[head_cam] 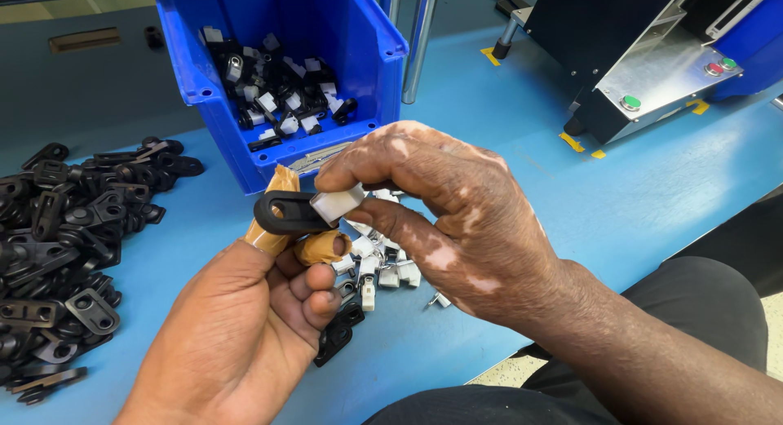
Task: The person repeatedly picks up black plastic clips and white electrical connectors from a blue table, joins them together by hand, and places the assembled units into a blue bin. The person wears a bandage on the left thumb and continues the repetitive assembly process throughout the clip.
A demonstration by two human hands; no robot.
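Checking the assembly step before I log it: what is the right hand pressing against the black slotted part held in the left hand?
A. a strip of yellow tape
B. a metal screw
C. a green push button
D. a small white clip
D: the right hand pinches a small white clip against the end of the black slotted part, which the left hand holds between taped fingertips.

Both forearms are bare, tan rubber finger cots [281,198] cover two left fingertips, and dark trousers [701,311] cover the lap.
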